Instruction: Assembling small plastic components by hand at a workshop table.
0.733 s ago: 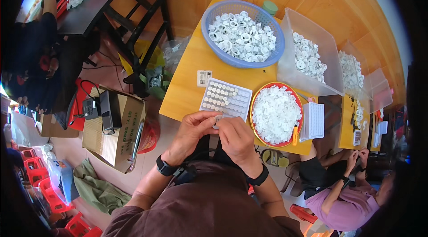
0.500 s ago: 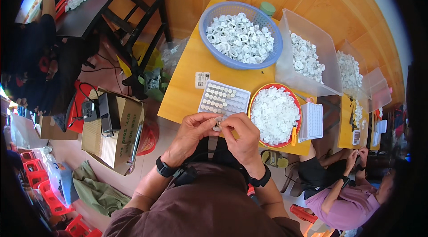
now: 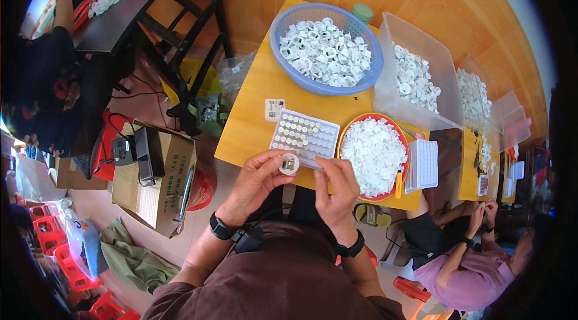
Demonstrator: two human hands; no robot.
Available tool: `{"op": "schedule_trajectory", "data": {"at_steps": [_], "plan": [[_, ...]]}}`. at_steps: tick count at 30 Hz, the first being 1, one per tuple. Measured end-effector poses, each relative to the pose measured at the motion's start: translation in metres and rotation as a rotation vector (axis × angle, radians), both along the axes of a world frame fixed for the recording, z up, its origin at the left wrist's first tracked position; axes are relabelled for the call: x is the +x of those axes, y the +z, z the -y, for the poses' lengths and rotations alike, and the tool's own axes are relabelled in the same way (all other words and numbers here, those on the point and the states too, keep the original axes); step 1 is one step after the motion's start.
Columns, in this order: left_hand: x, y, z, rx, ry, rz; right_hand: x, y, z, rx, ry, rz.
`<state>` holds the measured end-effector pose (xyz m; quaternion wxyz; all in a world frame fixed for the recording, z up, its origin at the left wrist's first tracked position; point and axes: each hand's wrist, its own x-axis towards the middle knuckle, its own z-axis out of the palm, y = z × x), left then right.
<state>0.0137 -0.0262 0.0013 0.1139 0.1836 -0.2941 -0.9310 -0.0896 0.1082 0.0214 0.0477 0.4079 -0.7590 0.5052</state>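
Note:
Between the thumb and fingers of my left hand (image 3: 257, 177) is a round white plastic cap (image 3: 289, 164), its open face up and small metal-looking parts inside. My right hand (image 3: 337, 190) is apart from it, at the near right edge of a white tray (image 3: 326, 143). Its fingers are bent, with a small gap between thumb and index finger and nothing visible there. Rows of small round silvery pieces (image 3: 296, 128) fill the left part of that tray. Right of it stands a red round basin (image 3: 406, 166) heaped with small white plastic pieces (image 3: 373, 154).
A blue basket (image 3: 376, 73) of white plastic parts and a clear bin (image 3: 445, 109) stand at the back of the table (image 3: 247, 121). An orange-handled cutter (image 3: 398, 185) leans on the basin. A carton (image 3: 135, 196) stands left; a co-worker (image 3: 457, 272) sits at right.
My right hand has let go of the cap and moved right to the tray's edge. The cap stays in my left hand, its open face now showing.

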Motion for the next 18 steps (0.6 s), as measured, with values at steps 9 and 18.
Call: {"op": "schedule_trajectory", "data": {"at_steps": [9,18], "plan": [[0.012,-0.002,0.006,-0.008,0.101,0.035,-0.028,-0.032,0.022,0.103,-0.04,-0.011],[0.018,-0.002,0.006,0.017,0.111,0.029,-0.028,-0.032,0.041,0.265,-0.08,-0.041]]}}
